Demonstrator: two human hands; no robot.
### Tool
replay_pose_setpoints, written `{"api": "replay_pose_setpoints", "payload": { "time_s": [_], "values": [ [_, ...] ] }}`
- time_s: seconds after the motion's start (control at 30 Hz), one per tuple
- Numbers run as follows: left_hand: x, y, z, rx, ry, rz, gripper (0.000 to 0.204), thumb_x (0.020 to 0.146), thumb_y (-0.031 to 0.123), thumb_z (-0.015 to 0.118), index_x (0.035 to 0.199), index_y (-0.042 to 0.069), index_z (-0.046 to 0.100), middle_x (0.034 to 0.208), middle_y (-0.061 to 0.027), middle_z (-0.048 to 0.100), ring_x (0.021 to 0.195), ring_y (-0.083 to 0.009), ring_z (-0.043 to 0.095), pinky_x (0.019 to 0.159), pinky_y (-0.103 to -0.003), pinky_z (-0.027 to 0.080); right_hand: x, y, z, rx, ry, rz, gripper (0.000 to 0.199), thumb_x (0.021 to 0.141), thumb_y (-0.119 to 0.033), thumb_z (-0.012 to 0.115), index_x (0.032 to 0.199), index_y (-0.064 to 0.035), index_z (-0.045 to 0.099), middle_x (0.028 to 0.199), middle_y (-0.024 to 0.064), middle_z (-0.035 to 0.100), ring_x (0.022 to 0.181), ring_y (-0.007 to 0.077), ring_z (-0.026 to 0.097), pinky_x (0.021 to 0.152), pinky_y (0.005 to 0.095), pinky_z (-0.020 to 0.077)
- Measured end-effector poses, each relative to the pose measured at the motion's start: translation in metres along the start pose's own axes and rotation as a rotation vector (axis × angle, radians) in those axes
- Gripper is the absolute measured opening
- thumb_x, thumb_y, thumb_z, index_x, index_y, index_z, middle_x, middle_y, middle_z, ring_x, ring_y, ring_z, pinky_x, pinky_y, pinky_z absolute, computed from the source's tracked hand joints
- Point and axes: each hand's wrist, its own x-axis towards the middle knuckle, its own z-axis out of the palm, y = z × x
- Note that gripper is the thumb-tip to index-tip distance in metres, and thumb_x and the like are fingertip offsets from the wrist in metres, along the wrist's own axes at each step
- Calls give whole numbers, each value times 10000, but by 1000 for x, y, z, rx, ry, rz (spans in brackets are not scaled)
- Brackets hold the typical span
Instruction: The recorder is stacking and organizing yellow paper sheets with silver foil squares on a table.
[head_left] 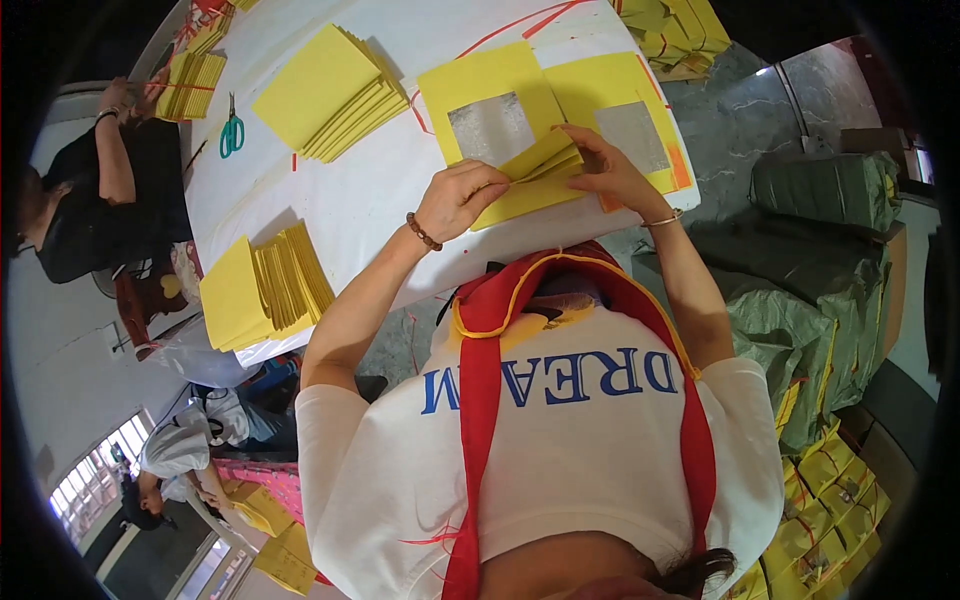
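Note:
Yellow paper sheets with silver-grey rectangles lie at the table's near right; one sheet (480, 75) is under my hands and another sheet (598, 82) is beside it. The near part of the paper is raised in a folded yellow strip (545, 157). My left hand (460, 203) pinches the strip's left end between thumb and fingers. At its right end, my right hand (612, 172) curls round the strip, thumb below and fingers above. How many layers are folded together I cannot tell.
On the white table (400, 195) stand a fanned yellow stack (325, 90), another stack (265, 285) and green-handled scissors (232, 130). A person (100, 190) handles tied yellow bundles at the far left; another person (190, 450) is lower left. Green wrapped bales (790, 290) lie right.

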Motion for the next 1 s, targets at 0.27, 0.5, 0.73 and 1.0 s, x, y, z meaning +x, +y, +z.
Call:
{"api": "replay_pose_setpoints", "payload": {
  "time_s": [0.27,0.5,0.73,1.0],
  "values": [
    [-2,-2,1,33,10,53,111,841,60,584,936,19,624,837,-127,621,772,-263,610,678,-328,483,2,8,0,-20,24,-4,596,761,-18,606,1325,-92,430,1366,72,402,1286,184,337,1066,289,245],
    [-1,12,6,223,92,243,239,801,30,578,1035,66,612,963,-115,599,831,-271,584,679,-352,486,3,9,-2,-55,6,-42,564,762,-7,595,1302,-97,460,1357,73,408,1288,187,336,1068,295,243],
    [-2,19,9,397,-15,280,343,742,174,691,1061,74,614,1043,-90,579,876,-268,546,736,-354,464,3,16,-4,-20,6,-66,558,759,12,581,1294,-104,473,1359,73,404,1300,192,322,1074,299,237],
    [1,4,6,304,-17,303,350,741,213,695,1055,83,613,1012,-86,578,875,-259,545,742,-346,465,3,12,-2,-49,13,-53,558,750,10,587,1286,-103,478,1363,72,401,1310,199,314,1077,303,232]
  ]
}}
